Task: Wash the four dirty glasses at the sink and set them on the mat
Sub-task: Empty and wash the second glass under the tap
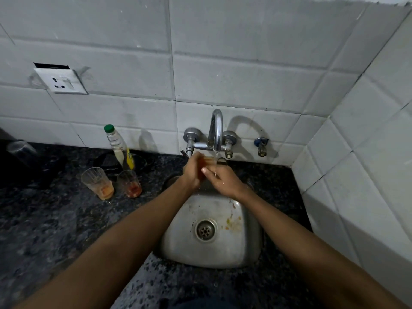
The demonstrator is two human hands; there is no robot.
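We held 1 glass point(206, 161) under the tap point(215, 130), over the back rim of the sink point(249, 248), with water running onto it. Our left hand point(192, 172) was curled round its side; our right hand point(223, 178) met it from the other side, thumb laid against it, though we could not tell how firmly those fingers closed.

2 dirty glasses stood upright on the table point(55, 219), left of the sink and just apart from each other: the left glass point(98, 182) with orange dregs, the right glass point(129, 184) with reddish dregs. A green-capped bottle point(118, 146) stood behind them near the wall. Another clear glass point(21, 150) sat at the far left edge on something dark, too dim to read.

The basin below our hands lay open around the drain point(205, 230).
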